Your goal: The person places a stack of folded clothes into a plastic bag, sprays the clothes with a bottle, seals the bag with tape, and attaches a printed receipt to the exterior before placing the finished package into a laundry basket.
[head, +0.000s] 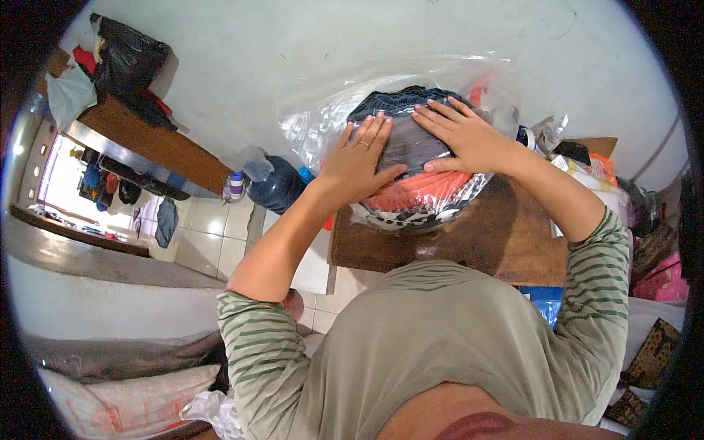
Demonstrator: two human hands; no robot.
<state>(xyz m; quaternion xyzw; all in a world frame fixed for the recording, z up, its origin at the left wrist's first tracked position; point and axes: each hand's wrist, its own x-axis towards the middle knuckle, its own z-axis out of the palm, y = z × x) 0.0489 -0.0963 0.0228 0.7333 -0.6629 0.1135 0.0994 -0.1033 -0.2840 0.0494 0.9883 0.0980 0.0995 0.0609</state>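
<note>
A clear plastic bag packed with folded cloth lies on a brown wooden table in front of me. Dark, grey, coral and black-and-white patterned layers show through the film. My left hand rests on its left side, fingers spread and palm down, a ring on one finger. On the right side, my right hand presses flat with its fingers apart. The two thumbs point toward each other over the grey cloth. The bag's loose upper part spreads beyond the bundle against the pale wall.
Left of the table stand a large blue water jug and a purple-and-white bottle. Black plastic bags sit on a wooden surface at upper left. At right are a clear pump bottle, cardboard and wrapped packages.
</note>
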